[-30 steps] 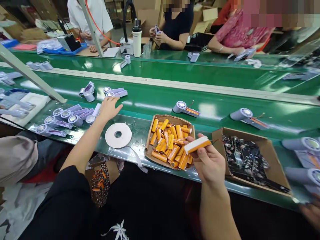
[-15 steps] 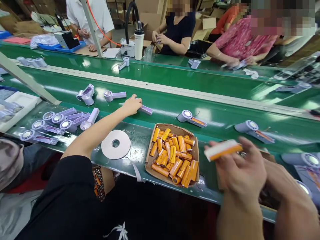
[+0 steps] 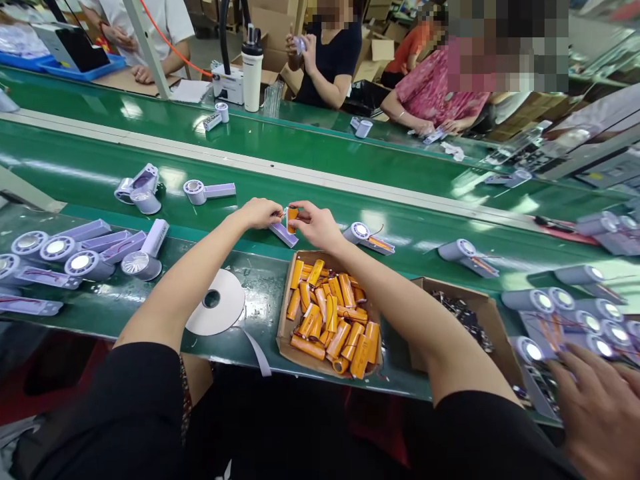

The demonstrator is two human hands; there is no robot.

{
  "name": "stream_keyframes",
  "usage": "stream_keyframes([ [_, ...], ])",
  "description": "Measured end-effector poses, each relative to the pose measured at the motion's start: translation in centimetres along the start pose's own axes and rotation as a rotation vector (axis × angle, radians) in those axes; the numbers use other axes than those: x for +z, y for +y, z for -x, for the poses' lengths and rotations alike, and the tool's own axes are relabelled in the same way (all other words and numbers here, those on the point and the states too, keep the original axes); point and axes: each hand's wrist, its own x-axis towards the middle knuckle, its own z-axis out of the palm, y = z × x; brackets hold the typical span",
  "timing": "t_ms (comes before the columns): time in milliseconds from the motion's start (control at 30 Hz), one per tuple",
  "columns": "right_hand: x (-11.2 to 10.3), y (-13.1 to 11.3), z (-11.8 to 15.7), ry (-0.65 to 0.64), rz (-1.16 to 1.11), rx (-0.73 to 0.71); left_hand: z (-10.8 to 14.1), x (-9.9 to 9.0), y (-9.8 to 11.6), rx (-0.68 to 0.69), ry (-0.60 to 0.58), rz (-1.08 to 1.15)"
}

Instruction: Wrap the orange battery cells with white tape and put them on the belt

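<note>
My left hand [image 3: 263,213] is closed over the head of a purple handheld fan [image 3: 284,234] on the green belt; only the fan's handle shows below the fingers. Close beside it, my right hand [image 3: 315,225] pinches an orange-wrapped battery [image 3: 292,219], held upright over the handle. The two sets of fingertips nearly meet. Below my right forearm, a cardboard tray [image 3: 285,333] is filled with several orange batteries [image 3: 331,313]. A roll of white tape [image 3: 225,303] lies flat under my left forearm, its loose end hanging over the table edge.
Several purple fans [image 3: 87,259] lie at left, and others [image 3: 459,252] along the belt. A box of small dark parts [image 3: 493,313] stands at right. A neighbour's hand [image 3: 600,400] reaches over fans at lower right. Co-workers sit across the belt.
My right hand has carried the battery from the right, over the tray, to my left hand at the fan. The view has shifted rightward. The neighbour's hand now shows over the fans at right.
</note>
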Motion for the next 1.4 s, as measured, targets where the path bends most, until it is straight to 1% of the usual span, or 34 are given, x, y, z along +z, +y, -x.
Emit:
stream_keyframes([
  [100, 0.1, 0.6, 0.5, -0.013, 0.092, 0.007, -0.2, 0.5, 0.7, -0.019, 0.043, 0.006],
  [233, 0.1, 0.8, 1.0, -0.056, 0.253, 0.016, -0.7, 0.6, 1.1, -0.023, 0.057, 0.017],
  [367, 0.0, 0.3, 1.0, -0.147, 0.440, 0.022, -1.2, 0.7, 1.6, -0.034, 0.054, 0.028],
  [467, -0.3, -0.1, 0.9, -0.211, 0.580, 0.063, -1.4, 0.9, 2.2, -0.042, 0.050, 0.043],
  [567, -0.4, -0.3, 0.6, -0.302, 0.726, 0.094, -1.5, 0.9, 2.7, -0.056, 0.050, 0.064],
  [667, -0.2, -0.5, 0.0, -0.377, 0.774, 0.095, -1.6, 0.8, 3.3, -0.067, 0.058, 0.087],
  [800, 0.7, -0.9, -1.0, -0.456, 0.813, 0.094, -1.7, 0.7, 4.0, -0.068, 0.080, 0.121],
  [900, 0.8, -1.3, -1.5, -0.478, 0.857, 0.114, -0.8, 0.4, 4.7, -0.056, 0.127, 0.160],
  [967, 0.0, -1.1, -1.5, -0.464, 0.882, 0.128, 1.4, 0.3, 4.8, -0.047, 0.195, 0.190],
  [1000, -0.7, -0.9, -1.3, -0.446, 0.894, 0.139, 3.3, 0.5, 4.7, -0.049, 0.234, 0.201],
  [1033, -1.6, -0.5, -1.0, -0.422, 0.906, 0.155, 5.7, 0.9, 4.5, -0.055, 0.272, 0.212],
  [1100, -3.8, 0.6, -0.2, -0.352, 0.931, 0.206, 12.0, 2.2, 3.7, -0.078, 0.328, 0.229],
  [1167, -6.0, 2.0, 0.9, -0.284, 0.945, 0.269, 19.2, 4.4, 2.5, -0.094, 0.354, 0.238],
  [1233, -7.7, 3.0, 2.0, -0.246, 0.939, 0.315, 26.0, 6.9, 1.2, -0.099, 0.326, 0.185],
  [1267, -8.3, 3.1, 2.5, -0.240, 0.929, 0.325, 28.8, 8.0, 0.6, -0.101, 0.298, 0.137],
  [1300, -8.6, 2.9, 3.1, -0.242, 0.920, 0.326, 31.0, 8.9, 0.2, -0.110, 0.273, 0.083],
  [1333, -8.7, 2.3, 3.7, -0.229, 0.905, 0.306, 32.7, 9.5, 0.1, -0.115, 0.255, 0.029],
  [1367, -8.4, 1.4, 4.4, -0.188, 0.877, 0.265, 33.9, 9.9, 0.3, -0.115, 0.252, -0.017],
  [1400, -7.9, 0.0, 5.3, -0.129, 0.827, 0.209, 34.5, 9.9, 0.8, -0.107, 0.268, -0.051],
])
